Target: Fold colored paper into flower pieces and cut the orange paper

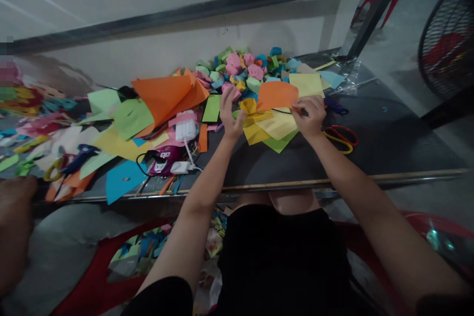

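My left hand (pixel 230 114) is raised over the dark table (pixel 388 143), fingers partly curled, touching a crumpled yellow paper piece (pixel 249 106). My right hand (pixel 310 114) pinches the lower right edge of an orange paper sheet (pixel 277 95) and seems to hold a thin dark stick there. Under both hands lie yellow sheets (pixel 274 126) and a green sheet (pixel 278 144). Behind them is a pile of small folded coloured paper pieces (pixel 244 70).
Red and yellow scissors (pixel 341 136) lie right of my right hand. A large orange sheet (pixel 166 95), a white charger with cable (pixel 185 129), blue-handled scissors (pixel 78 154) and loose coloured sheets cover the left. Another person's hand (pixel 15 227) is at the left edge. A fan (pixel 448 39) stands far right.
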{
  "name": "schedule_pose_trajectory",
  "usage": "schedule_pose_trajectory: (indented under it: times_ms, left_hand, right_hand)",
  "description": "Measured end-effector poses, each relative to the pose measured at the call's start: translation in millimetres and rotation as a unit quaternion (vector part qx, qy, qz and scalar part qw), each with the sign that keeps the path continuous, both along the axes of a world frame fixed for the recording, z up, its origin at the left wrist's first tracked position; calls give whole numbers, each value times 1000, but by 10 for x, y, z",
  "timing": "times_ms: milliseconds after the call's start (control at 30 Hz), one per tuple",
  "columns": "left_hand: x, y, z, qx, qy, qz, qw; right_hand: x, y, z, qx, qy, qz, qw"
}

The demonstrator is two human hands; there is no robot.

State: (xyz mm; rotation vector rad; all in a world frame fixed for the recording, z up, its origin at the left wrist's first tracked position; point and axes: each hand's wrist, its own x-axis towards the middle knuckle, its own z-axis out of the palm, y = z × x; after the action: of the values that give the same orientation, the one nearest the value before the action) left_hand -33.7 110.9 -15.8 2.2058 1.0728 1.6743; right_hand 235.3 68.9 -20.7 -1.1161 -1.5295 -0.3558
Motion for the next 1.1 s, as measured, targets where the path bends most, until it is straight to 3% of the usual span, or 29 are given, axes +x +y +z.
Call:
schedule_pose_trajectory:
  times_ms: [100,200,400,567,833,1100]
  left_hand:
    - [101,-118,-35,66,172,-3,983]
    - [257,-161,-108,91,261,-18,961]
    - [213,-117,-135,111,274,15,955]
    - [206,-115,-135,126,309,0,943]
    - [207,-134,-143,120,343,-26,931]
    - [218,-161,-92,104,362,-25,926]
  right_hand:
    - [-89,28,-86,-36,-67,38,996]
    - [-145,39,-139,-41,-84,66,993]
    - [-79,9,-153,-74,-65,88,991]
    - [-143,-19,-198,-40,-89,128,987]
    - [-169,-28,-190,-52,-107,88,989]
    - [-165,0,-204,-57,-103,98,988]
